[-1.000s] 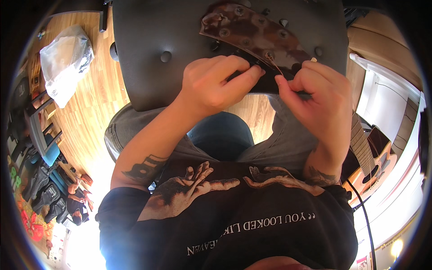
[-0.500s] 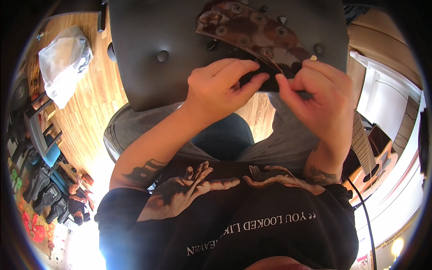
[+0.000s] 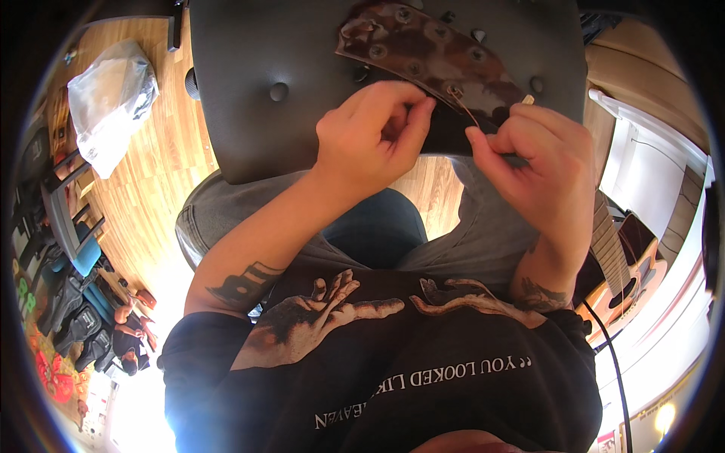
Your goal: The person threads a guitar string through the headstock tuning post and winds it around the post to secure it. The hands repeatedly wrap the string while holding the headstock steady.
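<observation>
A glossy brown guitar headstock (image 3: 419, 57) lies on a black padded seat (image 3: 242, 136) in front of me. Round metal tuning posts stand on its face, and dark tuning pegs stick out along its edges. My right hand (image 3: 540, 162) pinches a thin copper-coloured guitar string (image 3: 469, 113), which runs to the tuning post (image 3: 454, 90) nearest me. My left hand (image 3: 374, 124) is closed at the headstock's near edge, thumb and fingertips together beside the row of pegs. Whatever sits between those fingertips is hidden. Behind my right hand the guitar neck is covered; a small pale piece (image 3: 527, 100) shows by the knuckles.
An acoustic guitar (image 3: 630, 283) leans at my right, with a black cable (image 3: 615, 355) near it. A clear plastic bag (image 3: 113, 106) lies on the wooden floor to the left. Further left are black cases (image 3: 79, 328) and another person (image 3: 132, 340).
My left thumb and fingers, apart before, have come together, and the hand has shifted slightly left and away from me. The right hand keeps its pinch on the string. The view has shifted slightly.
</observation>
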A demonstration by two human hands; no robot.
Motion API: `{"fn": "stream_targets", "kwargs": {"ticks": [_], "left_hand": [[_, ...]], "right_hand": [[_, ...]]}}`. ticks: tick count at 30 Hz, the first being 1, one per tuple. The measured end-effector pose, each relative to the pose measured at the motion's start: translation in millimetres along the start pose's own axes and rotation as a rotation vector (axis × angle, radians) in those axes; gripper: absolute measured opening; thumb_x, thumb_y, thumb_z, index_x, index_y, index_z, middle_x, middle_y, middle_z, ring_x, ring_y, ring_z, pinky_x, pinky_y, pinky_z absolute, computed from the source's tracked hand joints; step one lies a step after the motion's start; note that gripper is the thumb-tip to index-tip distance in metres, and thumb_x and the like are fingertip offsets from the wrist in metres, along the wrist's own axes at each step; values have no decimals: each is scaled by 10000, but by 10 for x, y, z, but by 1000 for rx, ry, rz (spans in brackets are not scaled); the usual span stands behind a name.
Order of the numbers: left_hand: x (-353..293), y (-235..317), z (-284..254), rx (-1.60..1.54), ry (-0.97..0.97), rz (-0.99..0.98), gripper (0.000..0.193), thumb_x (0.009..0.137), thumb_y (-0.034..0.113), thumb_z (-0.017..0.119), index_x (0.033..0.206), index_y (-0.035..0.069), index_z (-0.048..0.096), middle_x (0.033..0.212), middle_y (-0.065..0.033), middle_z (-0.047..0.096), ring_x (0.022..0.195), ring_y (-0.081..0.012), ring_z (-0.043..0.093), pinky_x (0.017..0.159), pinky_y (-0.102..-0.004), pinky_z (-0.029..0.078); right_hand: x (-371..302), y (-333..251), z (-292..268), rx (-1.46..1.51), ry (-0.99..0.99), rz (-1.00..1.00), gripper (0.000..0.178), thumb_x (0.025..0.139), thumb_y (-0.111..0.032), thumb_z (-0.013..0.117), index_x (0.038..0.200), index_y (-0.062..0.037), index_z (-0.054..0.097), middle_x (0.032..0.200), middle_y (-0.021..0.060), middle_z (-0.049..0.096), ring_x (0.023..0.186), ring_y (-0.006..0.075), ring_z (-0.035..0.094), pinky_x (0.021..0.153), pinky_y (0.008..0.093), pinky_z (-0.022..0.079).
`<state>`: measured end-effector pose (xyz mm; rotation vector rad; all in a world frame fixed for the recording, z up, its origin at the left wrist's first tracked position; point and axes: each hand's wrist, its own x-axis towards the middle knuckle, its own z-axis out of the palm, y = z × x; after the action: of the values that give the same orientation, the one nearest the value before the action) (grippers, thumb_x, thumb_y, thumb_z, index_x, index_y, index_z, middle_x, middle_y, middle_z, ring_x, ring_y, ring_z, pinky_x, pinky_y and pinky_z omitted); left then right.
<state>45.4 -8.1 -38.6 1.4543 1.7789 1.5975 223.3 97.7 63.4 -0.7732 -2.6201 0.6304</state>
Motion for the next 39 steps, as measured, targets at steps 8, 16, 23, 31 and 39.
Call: {"fn": "stream_targets", "kwargs": {"ticks": [8, 16, 23, 31, 39], "left_hand": [[26, -53, -45, 108, -136, 155, 159, 898, 85, 855, 823, 75, 715, 624, -18, 606, 517, -161, 615, 463, -311, 462], [73, 58, -62, 93, -80, -47, 179, 923, 109, 844, 817, 79, 703, 625, -23, 602, 510, -182, 607, 463, -320, 453], [25, -56, -50, 101, -140, 147, 167, 915, 109, 868, 839, 62, 727, 650, -26, 642, 521, -138, 607, 467, -297, 450], [63, 72, -77, 103, -128, -44, 154, 927, 111, 837, 835, 64, 722, 654, -34, 635, 535, -162, 634, 476, -333, 473], [64, 11, -86, 118, -176, 140, 167, 927, 116, 847, 822, 81, 722, 636, -39, 608, 537, -195, 620, 488, -340, 472]], "right_hand": [[12, -10, 10, 40, 9, -5, 308, 781, -35, 893, 678, -34, 603, 624, 63, 542, 555, 261, 554, 515, 380, 404], [19, -6, -7, 46, 0, -23, 323, 781, -1, 900, 668, -16, 598, 604, 69, 521, 526, 246, 515, 503, 369, 369], [17, -6, -20, 8, -19, -14, 314, 784, -69, 879, 668, -58, 587, 638, 57, 544, 576, 270, 573, 527, 395, 428], [-9, 3, -23, -4, -21, -8, 312, 784, -111, 870, 671, -79, 581, 657, 50, 555, 597, 280, 601, 539, 408, 461], [-12, 18, -21, -19, -25, -6, 314, 777, -118, 871, 668, -88, 578, 659, 41, 560, 595, 286, 601, 531, 414, 459]]}}
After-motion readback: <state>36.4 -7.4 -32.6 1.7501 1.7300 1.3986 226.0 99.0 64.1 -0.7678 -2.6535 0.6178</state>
